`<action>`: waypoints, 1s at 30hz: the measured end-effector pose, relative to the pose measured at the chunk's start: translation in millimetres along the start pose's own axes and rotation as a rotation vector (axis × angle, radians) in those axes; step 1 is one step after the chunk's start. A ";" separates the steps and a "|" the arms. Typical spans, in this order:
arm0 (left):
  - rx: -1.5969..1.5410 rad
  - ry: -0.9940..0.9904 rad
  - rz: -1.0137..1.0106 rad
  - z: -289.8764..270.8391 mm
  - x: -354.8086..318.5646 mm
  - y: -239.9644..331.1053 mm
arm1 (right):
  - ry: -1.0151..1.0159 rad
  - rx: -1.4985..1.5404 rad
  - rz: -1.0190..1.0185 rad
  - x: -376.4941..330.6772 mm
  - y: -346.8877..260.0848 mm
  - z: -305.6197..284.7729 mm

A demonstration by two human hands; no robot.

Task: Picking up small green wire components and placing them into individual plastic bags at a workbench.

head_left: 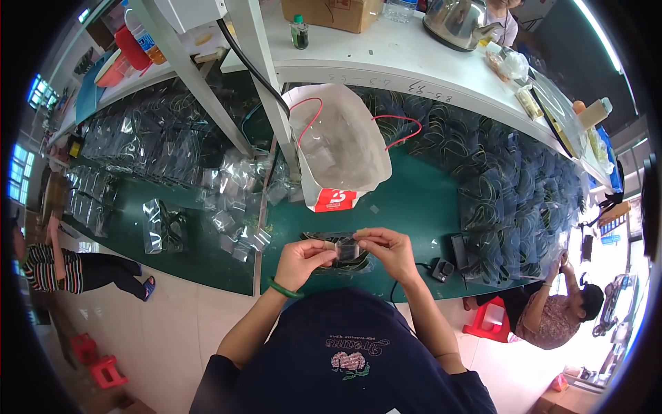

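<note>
Together, two hands (298, 262) (389, 253), one clear plastic piece (347, 250)

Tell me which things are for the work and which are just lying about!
Probably for the work: small clear packet pinched by the left hand and right hand; dark bundle beneath; loose clear packets on the left; bagged bundles on the right; perhaps the white bag.

Probably just lying about: kettle; green-capped bottle; cardboard box.

Elbows bent and spread to either side of the torso, the left forearm (255, 323) and right forearm (433, 317) angle inward across the bench's (420, 179) near edge. Beyond that edge, the left hand (301, 263) and right hand (392, 254) face each other, thumbs and forefingers pinched, fingertips near but apart.
</note>
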State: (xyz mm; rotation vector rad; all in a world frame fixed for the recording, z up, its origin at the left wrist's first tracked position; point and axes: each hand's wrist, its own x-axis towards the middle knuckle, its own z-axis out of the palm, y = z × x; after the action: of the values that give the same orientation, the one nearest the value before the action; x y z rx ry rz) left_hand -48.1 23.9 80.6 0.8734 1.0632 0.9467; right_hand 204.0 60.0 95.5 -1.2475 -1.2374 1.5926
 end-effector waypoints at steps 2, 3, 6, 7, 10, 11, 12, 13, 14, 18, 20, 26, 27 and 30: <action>0.178 0.051 0.080 1.9 -7.8 -5.7 | -0.011 -0.071 -0.059 -5.2 14.1 3.1; 0.354 0.101 0.160 2.8 -9.8 -7.0 | -0.004 -0.237 -0.111 -8.0 19.7 3.5; 0.768 0.055 0.351 4.6 -11.4 -6.4 | 0.012 -0.515 -0.207 -15.3 36.9 6.6; 0.853 0.035 0.371 5.3 -10.9 -8.6 | -0.002 -0.690 -0.280 -16.1 40.4 6.2; 0.928 0.047 0.382 9.7 -5.6 -20.7 | 0.028 -0.869 -0.425 -22.2 44.9 3.6; 0.931 0.044 0.381 10.6 -3.0 -25.4 | 0.072 -0.874 -0.498 -23.6 44.5 2.6; 0.932 0.058 0.368 11.2 -0.2 -30.4 | 0.076 -0.872 -0.496 -23.1 45.0 -0.3; 0.934 0.070 0.356 12.5 2.3 -33.6 | 0.167 -0.910 -0.573 -22.1 45.4 -4.6; 0.936 0.065 0.356 13.6 4.4 -36.1 | 0.259 -0.947 -0.649 -21.7 46.3 -7.8; 1.001 0.075 0.358 18.9 11.6 -44.5 | 0.422 -0.844 -0.512 -25.9 56.8 -13.2; 1.019 0.076 0.374 24.2 12.8 -45.1 | 0.399 -0.604 -0.263 -30.4 69.5 -15.7; 1.101 0.105 0.484 39.3 14.8 -49.0 | 0.351 -0.380 -0.057 -35.7 83.6 -11.1; 1.150 0.065 0.417 41.8 16.6 -48.5 | 0.350 -0.377 -0.055 -34.7 85.2 -10.6; 1.210 0.034 0.311 42.8 25.5 -53.4 | 0.341 -0.395 -0.090 -31.4 89.6 -10.2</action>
State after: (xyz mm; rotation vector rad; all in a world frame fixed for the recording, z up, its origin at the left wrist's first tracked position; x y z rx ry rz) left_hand 8.7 23.8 34.6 2.0535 1.5604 0.4808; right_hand 221.9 10.5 15.9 -1.6043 -1.3976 1.0423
